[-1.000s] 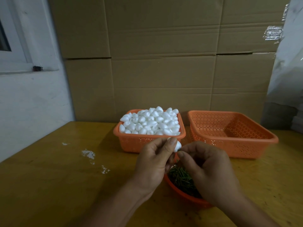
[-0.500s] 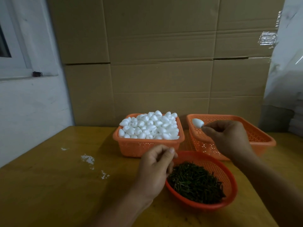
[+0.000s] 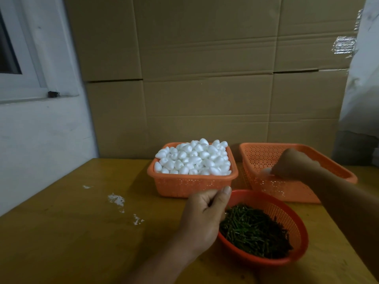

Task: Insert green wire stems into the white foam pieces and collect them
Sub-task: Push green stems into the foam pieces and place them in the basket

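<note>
The left hand (image 3: 207, 214) hangs above the table (image 3: 82, 232) with its back to the camera, wrist low and forearm running down toward the bottom edge. Its fingers are loosely curled, the thumb raised beside them, and nothing shows in its grasp. Just to its right sits a round red basket (image 3: 295, 228) holding a heap of green wire stems (image 3: 256, 230); the hand overlaps the basket's near-left rim. Just beyond the left hand stands an orange basket (image 3: 192, 185) piled with white foam pieces (image 3: 194, 158).

The right arm stretches forward and to the right, with the right hand (image 3: 295, 162) dipped knuckles-up inside a second orange basket (image 3: 266, 187). The hand is blurred. A pale white smear, 1 foam piece (image 3: 266, 171), sits at its fingertips low in that basket; I cannot tell whether the fingers pinch it or have let go.

Left of the left hand, white crumbs (image 3: 117, 199) dot the table.
</note>
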Demonstrator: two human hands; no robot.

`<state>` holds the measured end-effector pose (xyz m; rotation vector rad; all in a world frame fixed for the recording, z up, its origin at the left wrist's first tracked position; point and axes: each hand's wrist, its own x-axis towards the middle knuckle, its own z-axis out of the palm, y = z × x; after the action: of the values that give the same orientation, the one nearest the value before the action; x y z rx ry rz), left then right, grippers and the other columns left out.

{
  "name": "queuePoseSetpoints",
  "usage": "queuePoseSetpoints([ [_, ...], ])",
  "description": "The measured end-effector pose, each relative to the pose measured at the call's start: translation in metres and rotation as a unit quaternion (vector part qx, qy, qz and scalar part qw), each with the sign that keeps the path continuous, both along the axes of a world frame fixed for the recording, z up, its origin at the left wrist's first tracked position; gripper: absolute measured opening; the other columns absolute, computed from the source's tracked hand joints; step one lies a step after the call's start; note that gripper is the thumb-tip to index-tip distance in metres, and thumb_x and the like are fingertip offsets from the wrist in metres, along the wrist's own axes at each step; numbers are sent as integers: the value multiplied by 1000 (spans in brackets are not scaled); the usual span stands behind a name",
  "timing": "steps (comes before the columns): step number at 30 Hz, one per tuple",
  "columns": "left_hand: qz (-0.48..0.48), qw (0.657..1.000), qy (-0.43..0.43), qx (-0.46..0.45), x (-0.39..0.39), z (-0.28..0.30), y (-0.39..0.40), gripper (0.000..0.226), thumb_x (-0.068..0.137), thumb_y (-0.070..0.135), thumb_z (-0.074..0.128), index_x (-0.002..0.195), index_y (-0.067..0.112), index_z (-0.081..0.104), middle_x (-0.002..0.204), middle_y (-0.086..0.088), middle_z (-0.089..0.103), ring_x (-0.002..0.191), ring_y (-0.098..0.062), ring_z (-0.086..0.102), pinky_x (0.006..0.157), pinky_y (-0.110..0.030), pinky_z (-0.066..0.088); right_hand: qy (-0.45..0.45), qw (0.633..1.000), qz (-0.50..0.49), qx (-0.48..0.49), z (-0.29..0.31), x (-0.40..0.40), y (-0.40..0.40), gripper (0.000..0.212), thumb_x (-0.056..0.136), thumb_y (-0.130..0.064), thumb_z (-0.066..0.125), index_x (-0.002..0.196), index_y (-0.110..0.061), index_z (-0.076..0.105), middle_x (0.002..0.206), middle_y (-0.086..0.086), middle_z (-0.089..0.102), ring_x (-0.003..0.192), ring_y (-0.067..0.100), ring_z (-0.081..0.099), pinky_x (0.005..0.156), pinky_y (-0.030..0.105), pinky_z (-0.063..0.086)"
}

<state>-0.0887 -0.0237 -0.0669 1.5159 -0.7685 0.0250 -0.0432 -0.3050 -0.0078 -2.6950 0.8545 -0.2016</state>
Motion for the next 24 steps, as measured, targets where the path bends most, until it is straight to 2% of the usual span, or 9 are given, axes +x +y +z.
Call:
queuePoseSetpoints([
  [3, -11, 1000, 5, 5, 1, -3, 0, 51, 98, 49, 56, 54, 25, 43, 50, 9, 34, 48, -8, 31, 49, -28, 27, 6, 1000, 7, 21, -4, 6, 3, 25, 82, -29, 74, 84, -5, 66, 85, 12, 67, 92, 34, 67, 95, 56, 50],
  [5, -12, 1000, 3, 13, 2, -3, 0, 49, 94, 53, 54, 54, 25, 42, 50, 9, 33, 49, -9, 31, 50, -32, 26, 0, 1000, 5, 30, -6, 7, 5, 13, 83, -17, 67, 83, -3, 66, 82, 14, 66, 84, 31, 65, 84, 48, 54],
  [7, -11, 1000, -3, 20, 3, -4, 0, 50, 91, 58, 53, 54, 25, 43, 49, 10, 34, 48, -10, 31, 51, -32, 26, -6, 999, -4, 35, -6, 6, 6, 13, 85, -13, 65, 76, -3, 63, 73, 12, 62, 73, 27, 60, 66, 36, 49],
  [8, -11, 1000, -6, 22, 3, -5, 0, 51, 90, 60, 52, 54, 25, 43, 48, 10, 35, 48, -12, 31, 51, -32, 26, -8, 999, -8, 38, -6, 6, 7, 15, 85, -13, 64, 74, -4, 61, 70, 11, 59, 70, 26, 58, 65, 35, 45],
  [11, -10, 999, -15, 28, 4, -6, 0, 51, 90, 59, 54, 54, 24, 43, 48, 9, 36, 48, -13, 32, 51, -31, 27, -33, 998, -29, 44, -4, 1, 11, 14, 84, -17, 63, 74, -7, 59, 70, 8, 58, 74, 28, 59, 76, 43, 38],
  [15, -4, 1000, -15, 27, 4, -6, -1, 48, 87, 56, 57, 56, 24, 42, 52, 6, 36, 50, -9, 32, 49, -28, 29, -129, 991, -20, 23, -5, -16, 22, 22, 87, -22, 63, 72, -9, 71, 66, 6, 68, 69, 25, 64, 93, 50, 47],
  [19, 1, 999, -21, 40, 3, -6, 0, 41, 94, 44, 62, 61, 25, 47, 57, 2, 40, 54, -9, 38, 53, -29, 34, -234, 967, 40, 97, -5, -38, 42, 22, 90, -19, 64, 80, -3, 76, 71, 16, 73, 56, 25, 58, 64, 39, 47],
  [22, 8, 999, -15, 40, 2, -5, 1, 32, 99, 30, 63, 70, 25, 52, 58, 6, 45, 55, -8, 41, 53, -24, 36, -259, 955, 96, 110, -5, -62, 59, 21, 92, -14, 62, 78, -14, 78, 62, 7, 72, 39, 11, 49, 40, 25, 35],
  [24, 19, 999, -17, 39, 1, -4, 1, 24, 99, 27, 63, 76, 22, 55, 59, 9, 48, 55, -5, 42, 52, -22, 37, -272, 947, 129, 111, -8, -79, 70, 21, 93, -11, 60, 83, -20, 76, 63, 1, 72, 34, 7, 48, 34, 20, 35],
])
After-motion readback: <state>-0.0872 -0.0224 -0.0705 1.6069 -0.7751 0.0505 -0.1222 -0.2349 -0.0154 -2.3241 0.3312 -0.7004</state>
